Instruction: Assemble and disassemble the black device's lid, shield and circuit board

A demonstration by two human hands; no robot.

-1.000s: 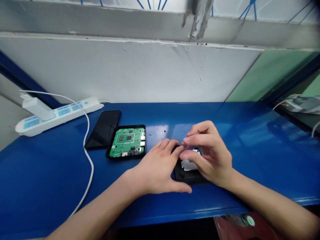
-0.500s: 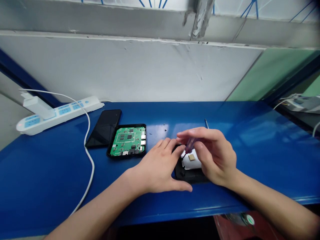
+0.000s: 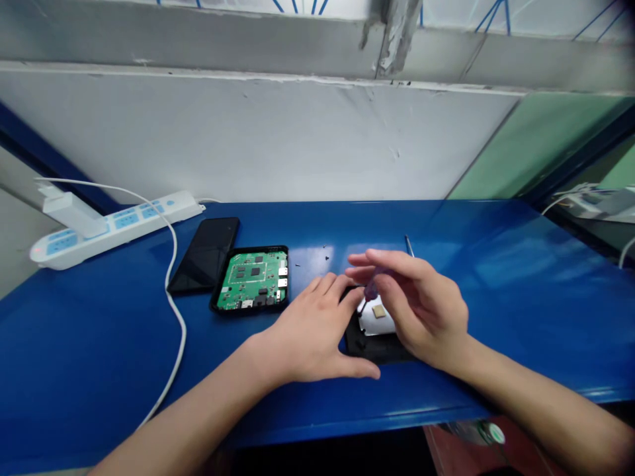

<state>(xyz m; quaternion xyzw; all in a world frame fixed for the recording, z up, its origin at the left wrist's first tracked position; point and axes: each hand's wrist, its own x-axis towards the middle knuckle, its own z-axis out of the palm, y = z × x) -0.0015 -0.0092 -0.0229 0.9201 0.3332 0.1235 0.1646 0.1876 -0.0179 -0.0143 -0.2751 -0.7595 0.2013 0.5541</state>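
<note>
My right hand (image 3: 421,307) is closed around a screwdriver (image 3: 370,291), its handle mostly hidden by the fingers. The tip points down at the left edge of a white plate (image 3: 372,325) with a small tan square pad (image 3: 379,311) on it. That plate lies in a black plastic cover (image 3: 381,349). My left hand (image 3: 322,334) rests with spread fingers against the cover's left side. Left of it, a green circuit board (image 3: 255,277) sits in a black case (image 3: 214,307). Several small screws (image 3: 327,258) lie on the table behind my left hand.
A black smartphone (image 3: 206,254) lies behind the case. A white power strip (image 3: 124,228) with a plugged-in adapter and a white cable (image 3: 179,324) takes up the left of the blue table (image 3: 536,297). Behind my right hand lies a thin metal rod (image 3: 409,245). A bottle (image 3: 479,433) is below the edge.
The fingers of my right hand have shifted slightly around the screwdriver handle. My left hand stays in place on the cover. The whole view has moved a little.
</note>
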